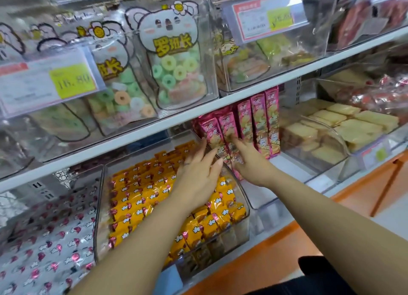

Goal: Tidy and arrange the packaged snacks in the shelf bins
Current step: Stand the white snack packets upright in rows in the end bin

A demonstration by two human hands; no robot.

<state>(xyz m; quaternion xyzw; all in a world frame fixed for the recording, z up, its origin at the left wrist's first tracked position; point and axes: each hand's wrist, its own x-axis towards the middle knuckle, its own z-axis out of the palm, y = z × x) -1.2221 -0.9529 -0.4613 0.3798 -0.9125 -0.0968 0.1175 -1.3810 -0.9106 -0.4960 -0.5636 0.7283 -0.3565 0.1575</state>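
Over the bin of yellow packets (136, 197) the left hand (198, 173) reaches with fingers straight, released. The right hand (251, 162) touches the leaning pink packs (258, 122) on the shelf; whether its fingers grasp one, I cannot tell. A hard push may topple the row into the yellow bin.

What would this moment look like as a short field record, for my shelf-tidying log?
left hand: fingers straight, above the orange packets, stretched toward the pink packs
right hand: forefinger on a leaning pink pack; hold unclear
pink packs: upright row, the left ones leaning
orange packets: rows filling a clear bin
shelf above: ring-candy bags in clear bins
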